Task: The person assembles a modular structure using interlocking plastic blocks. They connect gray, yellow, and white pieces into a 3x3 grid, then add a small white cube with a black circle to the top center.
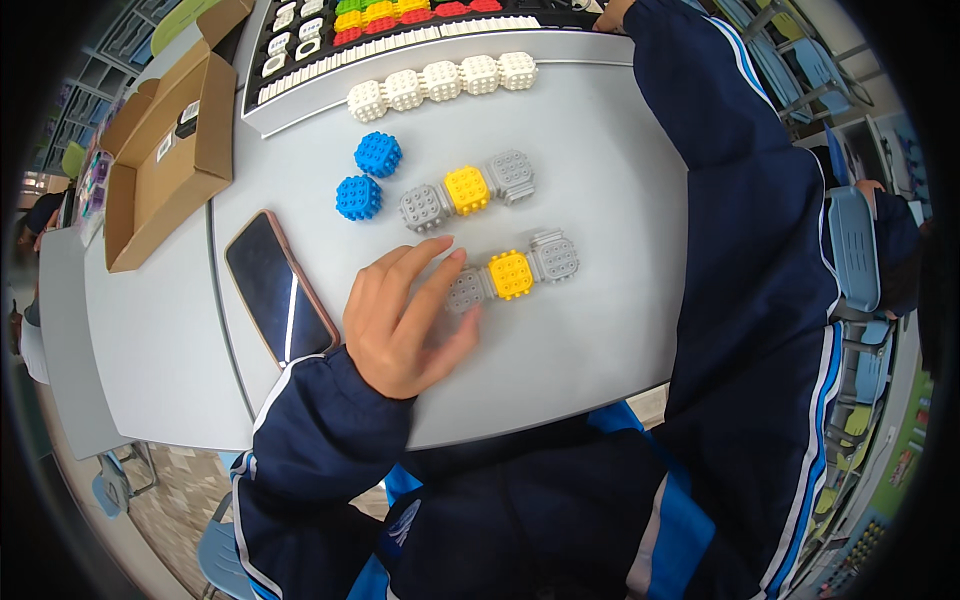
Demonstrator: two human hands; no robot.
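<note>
I read the left hand (pixel 400 320) as flat and palm-down on the bench (pixel 590 330), fingers spread wide, holding nothing, fingertips on the grey end of the near block chain (pixel 512 272). Chain looks light, rigid plastic, studded, likely snaps apart at the joints; I'd pinch the yellow middle cube. Right hand (pixel 612 14) reaches far to the tray (pixel 300 60); grip cut off, can't tell.

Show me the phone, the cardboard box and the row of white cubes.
Phone (pixel 278 288), head view, middle of its dark screen.
Cardboard box (pixel 160 190), head view, inner floor.
Row of white cubes (pixel 441 81), head view, middle cube.
</note>
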